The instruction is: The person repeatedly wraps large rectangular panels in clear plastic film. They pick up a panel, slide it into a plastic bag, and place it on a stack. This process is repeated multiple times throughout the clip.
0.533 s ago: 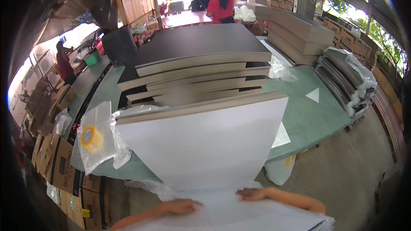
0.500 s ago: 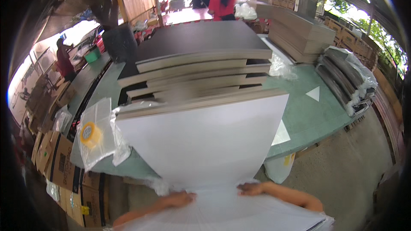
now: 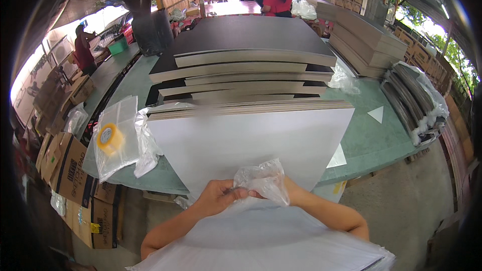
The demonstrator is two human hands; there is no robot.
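Both hands meet at the open end of a clear plastic bag (image 3: 263, 174), whose crumpled edge is bunched up between them. My left hand (image 3: 221, 195) pinches the plastic with thumb and fingers. My right hand (image 3: 281, 190) is closed on the same gathered plastic, which partly covers its fingers. Below the hands, close to me, the bag stretches over a stack with a white face (image 3: 261, 241). Just beyond stands a tilted stack of white-faced boards (image 3: 251, 138) at the table edge, its layered edges facing up.
Black-topped boards (image 3: 251, 32) are piled on the green table (image 3: 371, 135). A yellow tape roll (image 3: 109, 138) lies on plastic sheets at left. Wrapped dark boards (image 3: 411, 105) and grey board piles (image 3: 366, 45) stand right. Cartons (image 3: 73, 175) are at lower left; two people work farther off.
My hands have come together and risen from the plastic's sides, gathering its end into a bunch. The view has shifted slightly. A person in red has turned by a dark panel.
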